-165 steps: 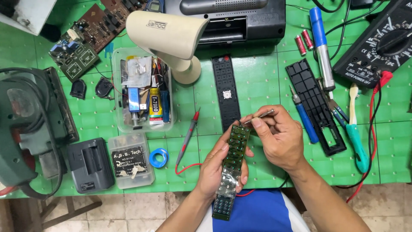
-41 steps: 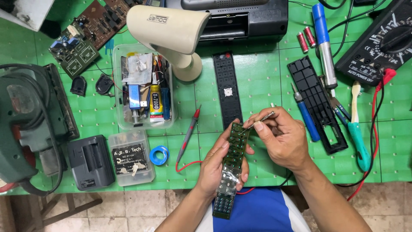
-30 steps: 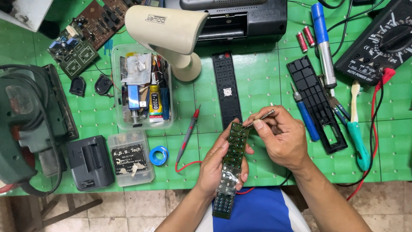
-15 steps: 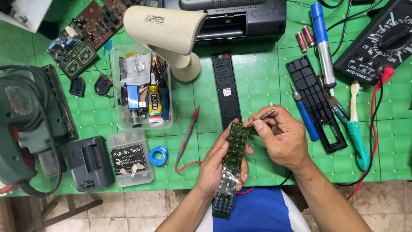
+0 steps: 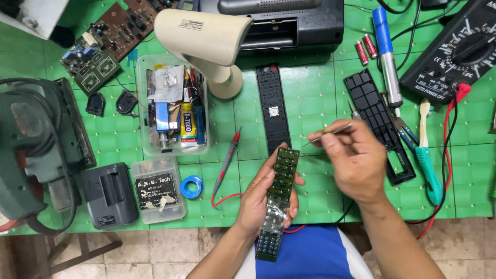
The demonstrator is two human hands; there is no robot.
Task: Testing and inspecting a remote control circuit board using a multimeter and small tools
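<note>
Head view: left hand (image 5: 266, 199) clamped green circuit board (image 5: 281, 194) over tabletop's near edge, long axis running near-to-far; right hand (image 5: 356, 163) pinched thin metal probe (image 5: 328, 133), tip just beside board's far end.

Cream desk lamp (image 5: 206, 39), black multimeter (image 5: 454, 49), clear parts box (image 5: 173, 106), blue tape roll (image 5: 192, 186), green sander (image 5: 31, 150)

The circuit board (image 5: 281, 178) is dark green with rows of dots. The surface (image 5: 310, 103) is bright green, gridded. The probe (image 5: 227, 160) is red and black.
</note>
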